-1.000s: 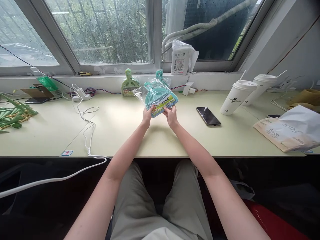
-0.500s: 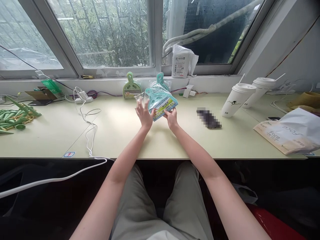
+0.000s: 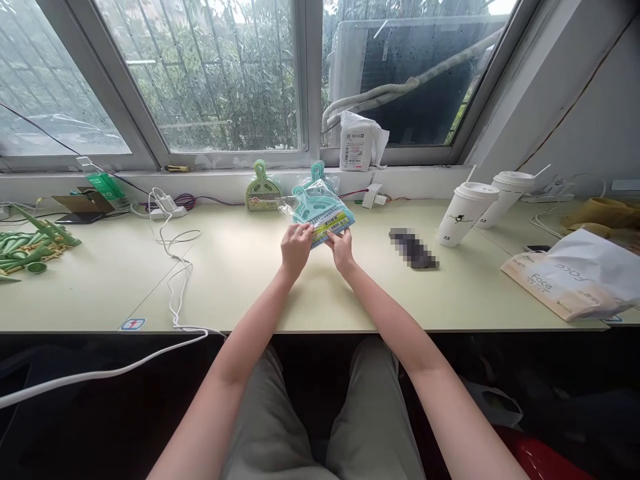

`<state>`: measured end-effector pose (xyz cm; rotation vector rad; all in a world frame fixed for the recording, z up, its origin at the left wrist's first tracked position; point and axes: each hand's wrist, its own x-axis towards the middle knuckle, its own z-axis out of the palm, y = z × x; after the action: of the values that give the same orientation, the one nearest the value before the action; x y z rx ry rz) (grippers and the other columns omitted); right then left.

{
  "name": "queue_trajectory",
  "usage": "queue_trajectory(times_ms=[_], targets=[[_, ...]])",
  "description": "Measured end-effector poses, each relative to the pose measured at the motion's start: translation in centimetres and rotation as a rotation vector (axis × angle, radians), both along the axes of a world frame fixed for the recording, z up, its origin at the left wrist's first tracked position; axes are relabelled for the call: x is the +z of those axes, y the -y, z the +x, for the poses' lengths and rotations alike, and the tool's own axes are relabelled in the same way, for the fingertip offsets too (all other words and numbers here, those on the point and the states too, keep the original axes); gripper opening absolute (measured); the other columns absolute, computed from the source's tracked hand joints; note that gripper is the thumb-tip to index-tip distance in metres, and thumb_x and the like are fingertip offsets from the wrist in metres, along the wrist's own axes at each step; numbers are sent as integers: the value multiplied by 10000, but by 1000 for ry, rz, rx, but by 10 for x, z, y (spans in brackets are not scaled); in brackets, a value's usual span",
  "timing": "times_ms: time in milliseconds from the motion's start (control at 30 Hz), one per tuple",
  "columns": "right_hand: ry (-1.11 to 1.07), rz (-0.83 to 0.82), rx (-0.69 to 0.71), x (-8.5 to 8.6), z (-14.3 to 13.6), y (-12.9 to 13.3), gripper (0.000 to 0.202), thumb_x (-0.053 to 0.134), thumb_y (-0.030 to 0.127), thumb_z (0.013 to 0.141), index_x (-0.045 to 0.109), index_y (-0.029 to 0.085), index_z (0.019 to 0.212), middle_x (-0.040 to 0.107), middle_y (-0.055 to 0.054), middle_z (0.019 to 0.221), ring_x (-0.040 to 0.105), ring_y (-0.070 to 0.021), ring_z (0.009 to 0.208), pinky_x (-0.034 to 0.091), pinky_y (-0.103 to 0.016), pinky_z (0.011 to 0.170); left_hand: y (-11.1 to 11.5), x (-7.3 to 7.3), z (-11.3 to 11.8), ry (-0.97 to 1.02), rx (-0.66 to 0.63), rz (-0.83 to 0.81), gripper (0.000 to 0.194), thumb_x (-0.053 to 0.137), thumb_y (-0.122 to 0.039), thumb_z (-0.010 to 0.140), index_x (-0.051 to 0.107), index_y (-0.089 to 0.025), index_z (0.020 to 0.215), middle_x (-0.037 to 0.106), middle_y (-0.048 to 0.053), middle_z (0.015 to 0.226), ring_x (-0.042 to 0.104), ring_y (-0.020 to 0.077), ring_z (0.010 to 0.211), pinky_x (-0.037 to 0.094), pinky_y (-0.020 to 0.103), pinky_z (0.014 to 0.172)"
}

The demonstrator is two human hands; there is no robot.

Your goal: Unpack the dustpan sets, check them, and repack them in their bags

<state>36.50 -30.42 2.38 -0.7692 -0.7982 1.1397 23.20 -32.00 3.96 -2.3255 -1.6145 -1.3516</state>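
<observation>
A teal dustpan set in a clear plastic bag (image 3: pixel 320 208) is held just above the pale green table (image 3: pixel 300 293), at the middle. My left hand (image 3: pixel 296 248) pinches the bag's near left edge by the printed label. My right hand (image 3: pixel 340 248) grips the near right corner of the same bag. Behind it, against the window ledge, stand a green dustpan set (image 3: pixel 262 192) and another teal dustpan set (image 3: pixel 317 172), partly hidden by the held bag.
A phone (image 3: pixel 413 247) lies to the right of my hands. Two white lidded cups (image 3: pixel 465 213) with straws stand further right, then a paper bag (image 3: pixel 575 280). A white cable (image 3: pixel 173 267) trails off the front edge at left. Green plastic parts (image 3: pixel 27 241) lie far left. A white pack (image 3: pixel 356 141) sits on the sill.
My left hand let go of the bag and opened half a second ago, and now it grips the bag's near edge again. The right hand kept its hold.
</observation>
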Motion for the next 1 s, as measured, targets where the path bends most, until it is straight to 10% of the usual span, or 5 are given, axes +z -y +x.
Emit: queue_trajectory(times_ms=[167, 400, 1000], targets=[[92, 11, 28, 3, -5, 6, 409, 667, 188, 756, 478, 262, 1112, 686, -6, 1003, 685, -161, 989, 597, -342, 890, -2, 5, -4, -172, 120, 23, 379, 386, -283, 964, 682, -234, 1195, 670, 136, 1114, 514, 310, 1228, 352, 494, 1146], [249, 98, 103, -5, -9, 0, 497, 770, 333, 706, 509, 260, 1123, 700, -23, 970, 683, -199, 901, 617, -377, 788, -2, 6, -7, -437, 12, 116, 491, 354, -126, 941, 558, -265, 1366, 520, 100, 1431, 479, 249, 1329, 552, 339, 951], [338, 137, 114, -10, -10, -5, 424, 725, 325, 656, 588, 219, 1042, 703, -3, 828, 667, -173, 743, 581, -302, 640, -19, -7, -4, -276, -169, 114, 587, 302, -65, 911, 388, -84, 1492, 226, 177, 1619, 219, 275, 1521, 379, 451, 1196]])
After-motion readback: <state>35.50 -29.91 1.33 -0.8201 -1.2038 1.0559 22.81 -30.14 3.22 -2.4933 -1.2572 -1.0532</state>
